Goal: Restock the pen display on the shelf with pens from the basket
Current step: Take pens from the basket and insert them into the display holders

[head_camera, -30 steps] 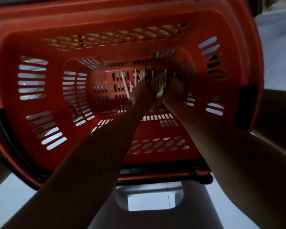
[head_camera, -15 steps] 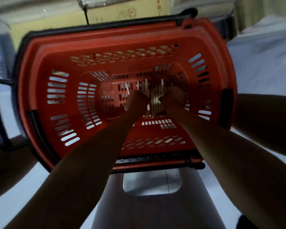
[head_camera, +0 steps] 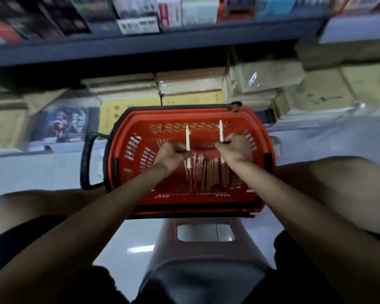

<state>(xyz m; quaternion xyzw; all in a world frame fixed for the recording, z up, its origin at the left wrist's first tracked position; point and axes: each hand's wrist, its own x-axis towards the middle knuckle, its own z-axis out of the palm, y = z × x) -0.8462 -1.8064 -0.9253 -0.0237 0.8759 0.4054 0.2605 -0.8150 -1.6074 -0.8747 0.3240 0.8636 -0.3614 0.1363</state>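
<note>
Shelf: the dark grey metal shelf [head_camera: 154, 43] runs across the top of our view, above the basket. Its boxed stock [head_camera: 138, 25] is blurred, so we cannot pick out the pen display.
Basket: the red slotted plastic basket [head_camera: 162, 117] sits on the floor below the shelf, right in front of us.
Pile: a pile of thin stick pens [head_camera: 206, 174] lies on the basket's bottom, between our two wrists.
Left hand: our left hand [head_camera: 170, 155] is curled round the lower half of a slim white pen [head_camera: 187, 139], held upright over the basket.
Right hand: our right hand [head_camera: 236, 149] has its fingers closed on a second white pen [head_camera: 221, 130], also upright.
Handling: we judge these pens light, stiff and smooth-barrelled — apt to slip or roll. A pinch near mid-barrel should steer them best, with little force needed.
</note>
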